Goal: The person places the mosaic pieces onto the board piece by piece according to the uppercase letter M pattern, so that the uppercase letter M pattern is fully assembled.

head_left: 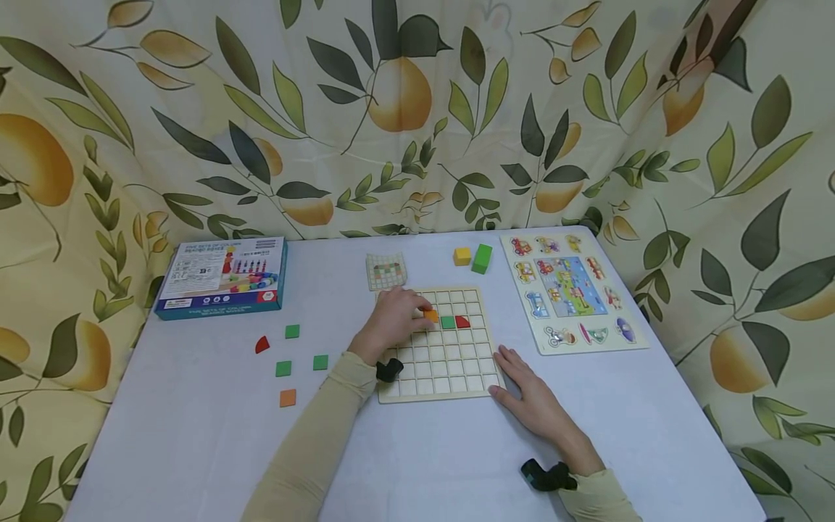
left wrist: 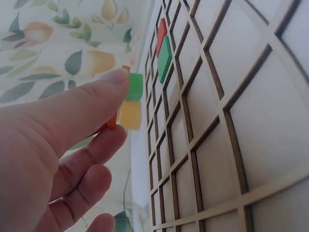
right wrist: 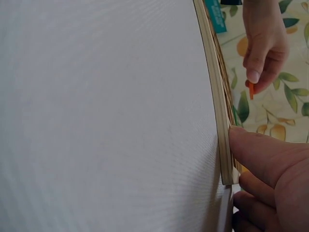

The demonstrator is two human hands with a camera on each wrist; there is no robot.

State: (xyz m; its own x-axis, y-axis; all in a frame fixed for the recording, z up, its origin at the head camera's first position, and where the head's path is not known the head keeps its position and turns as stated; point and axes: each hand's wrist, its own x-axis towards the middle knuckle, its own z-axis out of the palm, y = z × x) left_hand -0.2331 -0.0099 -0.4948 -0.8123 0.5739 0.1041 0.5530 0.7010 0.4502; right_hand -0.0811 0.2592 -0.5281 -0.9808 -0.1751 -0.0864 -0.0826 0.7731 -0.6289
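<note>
Between thumb and fingertips, my left hand (head_left: 389, 323) pinches an orange square tile (head_left: 430, 316) over the upper part of a wooden grid board (head_left: 433, 397). In the left wrist view the tile stands on edge, apart from the grid. Just right of it, a green square tile (head_left: 447, 322) and a red quarter-round tile (head_left: 462, 322) lie in neighbouring cells. My right hand (head_left: 531, 395) rests at the board's lower right edge, its thumb touching the rim in the right wrist view and its fingers extended along the side.
Left of the board lie green squares (head_left: 292, 331), an orange square (head_left: 288, 398) and a red quarter-round piece (head_left: 262, 344). A small pattern card (head_left: 386, 271), yellow block (head_left: 462, 256) and green block (head_left: 482, 259) sit behind. A box (head_left: 222, 275) and picture puzzle (head_left: 567, 286) flank them.
</note>
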